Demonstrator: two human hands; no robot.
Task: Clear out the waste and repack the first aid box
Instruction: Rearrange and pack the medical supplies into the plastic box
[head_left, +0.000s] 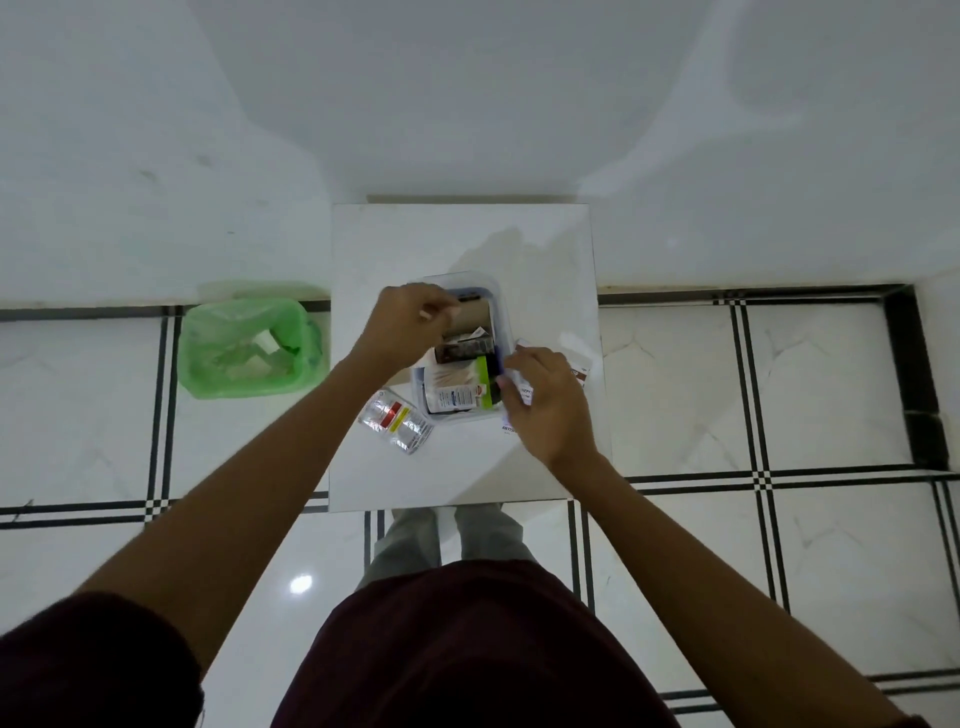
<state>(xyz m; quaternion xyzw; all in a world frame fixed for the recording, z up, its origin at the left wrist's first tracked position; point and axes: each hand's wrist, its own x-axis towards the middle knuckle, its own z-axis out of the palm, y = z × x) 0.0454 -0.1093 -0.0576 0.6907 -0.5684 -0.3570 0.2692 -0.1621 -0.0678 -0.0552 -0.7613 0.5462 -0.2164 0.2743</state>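
The first aid box (494, 306) sits mid-table (457, 239), half packed. At nine o'clock our green-lined bin (249, 348) waits for waste. Our right hand (545, 405) curls round a white packet (525, 391), steadying the box; our left hand (410, 325) pinches something small.

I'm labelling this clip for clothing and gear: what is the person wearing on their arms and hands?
Both forearms are bare, and the left hand and right hand wear no gloves. No watch, rings or bracelets show on either wrist. Short dark maroon sleeves end above the elbows, matching the maroon shirt over the torso. Light grey trousers show below it.
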